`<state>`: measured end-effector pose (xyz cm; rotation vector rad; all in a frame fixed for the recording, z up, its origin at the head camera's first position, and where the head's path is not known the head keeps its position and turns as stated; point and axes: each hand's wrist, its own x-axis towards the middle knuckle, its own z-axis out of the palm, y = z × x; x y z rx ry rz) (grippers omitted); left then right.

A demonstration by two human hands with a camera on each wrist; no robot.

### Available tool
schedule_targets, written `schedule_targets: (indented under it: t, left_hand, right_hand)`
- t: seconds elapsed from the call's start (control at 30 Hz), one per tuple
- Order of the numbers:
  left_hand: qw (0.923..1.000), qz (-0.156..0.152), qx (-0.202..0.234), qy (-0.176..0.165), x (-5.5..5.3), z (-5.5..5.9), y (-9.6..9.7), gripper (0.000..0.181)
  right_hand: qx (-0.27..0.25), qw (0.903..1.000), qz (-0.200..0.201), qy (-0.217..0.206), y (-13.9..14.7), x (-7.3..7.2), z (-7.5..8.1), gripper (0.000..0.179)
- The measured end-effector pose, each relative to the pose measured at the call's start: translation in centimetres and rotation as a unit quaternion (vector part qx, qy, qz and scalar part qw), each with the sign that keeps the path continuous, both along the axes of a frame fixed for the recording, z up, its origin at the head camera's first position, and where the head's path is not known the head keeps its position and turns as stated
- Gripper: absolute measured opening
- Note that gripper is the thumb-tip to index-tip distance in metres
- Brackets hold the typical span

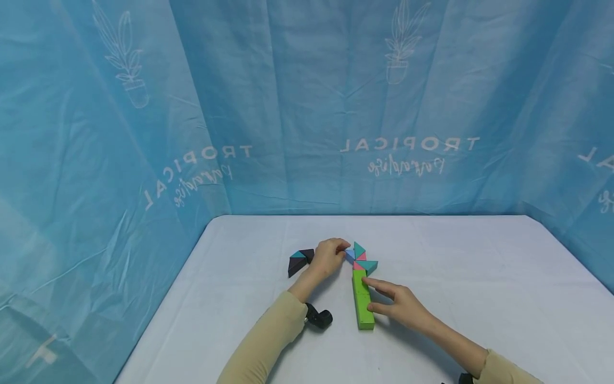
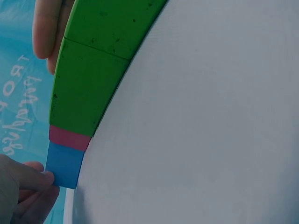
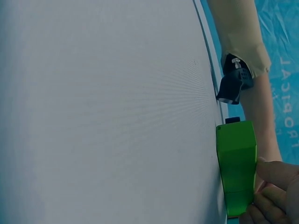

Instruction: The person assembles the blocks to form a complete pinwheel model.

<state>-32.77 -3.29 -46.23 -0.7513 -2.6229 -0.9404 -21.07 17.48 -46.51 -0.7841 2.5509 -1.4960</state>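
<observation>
In the head view, my left hand (image 1: 327, 260) pinches the left corner of a blue triangular block (image 1: 350, 255) with curled fingers. This block belongs to a pinwheel shape with teal triangles (image 1: 368, 265) and pink triangles (image 1: 362, 257). Below the pinwheel, green blocks (image 1: 363, 309) lie end to end as a straight stem. My right hand (image 1: 405, 308) is beside the stem, its fairly straight fingers and thumb touching the right side. The left wrist view shows the blue block (image 2: 64, 163) at my left fingertips, and the right wrist view shows my right thumb against a green block (image 3: 237, 158).
Left of my left hand lies a group of dark triangular blocks (image 1: 297, 264) with a teal one (image 1: 298, 255) among them. A white cloth covers the table (image 1: 455, 256). Blue printed curtains (image 1: 307, 106) hang behind and at the sides.
</observation>
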Motion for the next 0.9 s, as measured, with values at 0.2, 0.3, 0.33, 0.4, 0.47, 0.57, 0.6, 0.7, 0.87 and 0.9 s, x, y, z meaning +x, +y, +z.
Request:
schedule_targets:
  t: [0.2,0.3,0.33,0.4,0.47,0.57,0.6,0.7,0.87,0.9]
  left_hand:
    - [0.9991,-0.014,0.001,0.040,1.1,1.3,-1.8,0.026]
    - [0.9978,-0.015,0.025,0.060,1.6,1.7,-3.4,0.030]
    - [0.9972,-0.012,0.035,0.066,1.8,1.7,-4.1,0.031]
    - [0.9958,-0.004,0.055,0.073,2.1,1.7,-5.4,0.033]
    - [0.9949,0.006,0.070,0.073,2.5,1.7,-6.7,0.035]
    - [0.9944,0.030,0.092,0.043,3.3,1.5,-8.5,0.044]
    - [0.9939,0.037,0.100,0.028,3.6,1.4,-9.1,0.049]
    - [0.9921,0.056,0.112,-0.014,4.3,0.9,-10.4,0.061]
    - [0.9912,0.065,0.109,-0.038,4.8,-0.3,-11.6,0.063]
    - [0.9911,0.068,0.108,-0.039,4.9,-0.6,-11.7,0.061]
  right_hand:
    - [0.010,0.9999,-0.006,0.001,-0.3,-0.3,0.0,0.060]
    - [0.013,0.9999,-0.009,0.004,-0.3,-0.3,0.1,0.060]
    - [0.013,0.9999,-0.008,0.005,-0.3,-0.3,0.2,0.060]
    - [0.012,0.9999,-0.008,0.004,-0.2,-0.1,0.3,0.059]
    - [0.010,0.9999,-0.005,0.003,-0.1,0.1,0.4,0.060]
    - [0.009,1.0000,-0.003,0.000,-0.1,0.3,0.4,0.060]
    - [0.009,1.0000,-0.002,-0.001,-0.1,0.3,0.4,0.060]
    - [0.012,0.9999,-0.002,0.002,-0.1,0.3,0.4,0.060]
    - [0.013,0.9998,-0.012,-0.008,-0.2,0.2,0.3,0.060]
    - [0.013,0.9998,-0.012,-0.011,-0.2,0.2,0.2,0.060]
